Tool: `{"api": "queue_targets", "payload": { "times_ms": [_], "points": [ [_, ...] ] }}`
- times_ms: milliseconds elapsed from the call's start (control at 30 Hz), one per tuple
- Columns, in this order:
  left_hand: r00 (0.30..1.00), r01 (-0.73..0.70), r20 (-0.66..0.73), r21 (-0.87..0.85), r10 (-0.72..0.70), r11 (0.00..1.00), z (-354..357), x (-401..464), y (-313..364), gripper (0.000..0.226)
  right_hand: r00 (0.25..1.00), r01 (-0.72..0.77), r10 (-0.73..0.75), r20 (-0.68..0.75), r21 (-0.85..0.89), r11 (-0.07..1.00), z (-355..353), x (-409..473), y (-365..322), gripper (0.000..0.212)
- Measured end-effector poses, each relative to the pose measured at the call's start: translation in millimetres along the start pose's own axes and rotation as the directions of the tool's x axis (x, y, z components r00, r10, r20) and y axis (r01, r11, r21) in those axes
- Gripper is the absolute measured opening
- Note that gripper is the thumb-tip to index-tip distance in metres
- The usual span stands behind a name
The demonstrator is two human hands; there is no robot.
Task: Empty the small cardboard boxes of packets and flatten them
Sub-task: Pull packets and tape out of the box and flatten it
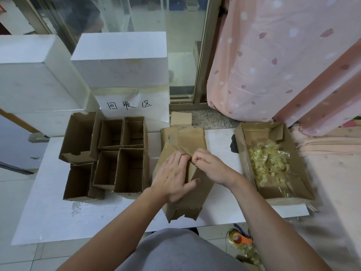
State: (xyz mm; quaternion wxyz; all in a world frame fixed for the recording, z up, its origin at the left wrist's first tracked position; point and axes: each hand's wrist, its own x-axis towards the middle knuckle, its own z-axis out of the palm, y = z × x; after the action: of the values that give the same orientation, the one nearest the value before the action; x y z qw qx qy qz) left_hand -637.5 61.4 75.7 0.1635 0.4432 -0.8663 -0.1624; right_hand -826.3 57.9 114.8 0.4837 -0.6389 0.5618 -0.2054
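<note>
centrally on the white board lies a brown box, collapsed and creased, its near flaps torn. left hand presses flat on it with straight fingers, while right hand pinches clear tape at its top edge.

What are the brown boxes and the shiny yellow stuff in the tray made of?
The small open boxes look like plain brown corrugated cardboard with a matte finish: wavy layers show along their cut top edges. The packets in the cardboard tray seem to be clear, glossy plastic wrap, since they glint and crinkle; what is inside is too small to tell.
</note>
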Motion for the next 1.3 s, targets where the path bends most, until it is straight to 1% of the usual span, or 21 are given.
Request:
{"api": "queue_targets", "payload": {
  "times_ms": [100,233,333,433,533,667,833,933,1033,1200,1267,1300],
  "points": [
    [1.0,0.001,0.001,-0.008,-0.001,1.0,-1.8,0.6,1.1,0.058,1.0,-0.005,0.005,0.008,0.03,1.0,-0.5,-1.3,-1.7,0.02],
    [0.998,0.058,0.04,-0.06,-0.055,0.997,-3.2,0.6,-0.4,0.061,0.999,0.035,-0.038,0.034,0.081,0.996,-2.8,-1.8,-7.9,0.017],
    [0.994,0.094,0.07,-0.077,-0.088,0.993,-2.7,1.3,-3.2,0.063,0.999,0.014,-0.019,0.037,0.151,0.988,-5.3,-0.3,-11.0,0.016],
    [0.988,0.139,0.085,-0.104,-0.131,0.985,-0.2,0.4,-5.9,0.065,0.999,0.016,-0.02,0.042,0.09,0.996,-7.3,1.4,-11.4,0.019],
    [0.982,0.171,0.099,-0.116,-0.16,0.978,4.9,-3.2,-9.5,0.062,0.997,0.06,-0.061,0.041,0.014,0.998,-7.0,0.9,-10.9,0.024],
    [0.98,0.185,0.101,-0.149,-0.171,0.971,9.2,-8.2,-12.6,0.058,0.992,0.118,-0.115,0.047,-0.046,0.992,-4.6,0.5,-8.5,0.012],
    [0.973,0.217,0.114,-0.156,-0.2,0.964,9.7,-8.0,-15.2,0.061,0.983,0.165,-0.169,-0.068,-0.065,0.984,3.0,2.6,-4.5,0.007],
    [0.973,0.218,0.115,-0.171,-0.2,0.961,7.7,-6.8,-15.7,0.065,0.979,0.199,-0.202,-0.033,-0.078,0.977,3.4,2.0,-2.1,0.01],
    [0.973,0.222,0.113,-0.186,-0.203,0.957,7.3,-6.0,-16.0,0.068,0.979,0.205,-0.205,0.01,-0.079,0.976,-0.9,0.2,-2.8,0.014],
    [0.968,0.237,0.124,-0.181,-0.217,0.955,7.8,-3.6,-15.3,0.064,0.98,0.197,-0.198,-0.004,-0.076,0.977,-4.6,-0.4,-1.5,0.026],
    [0.968,0.236,0.135,-0.187,-0.213,0.954,7.1,-3.4,-17.2,0.062,0.984,0.179,-0.179,-0.014,-0.019,0.984,-6.6,-2.2,-3.2,0.028],
    [0.965,0.246,0.139,-0.199,-0.221,0.949,6.9,-3.8,-19.5,0.059,0.987,0.162,-0.162,-0.018,0.051,0.985,-8.5,-3.5,-5.1,0.028]
  ]
}}
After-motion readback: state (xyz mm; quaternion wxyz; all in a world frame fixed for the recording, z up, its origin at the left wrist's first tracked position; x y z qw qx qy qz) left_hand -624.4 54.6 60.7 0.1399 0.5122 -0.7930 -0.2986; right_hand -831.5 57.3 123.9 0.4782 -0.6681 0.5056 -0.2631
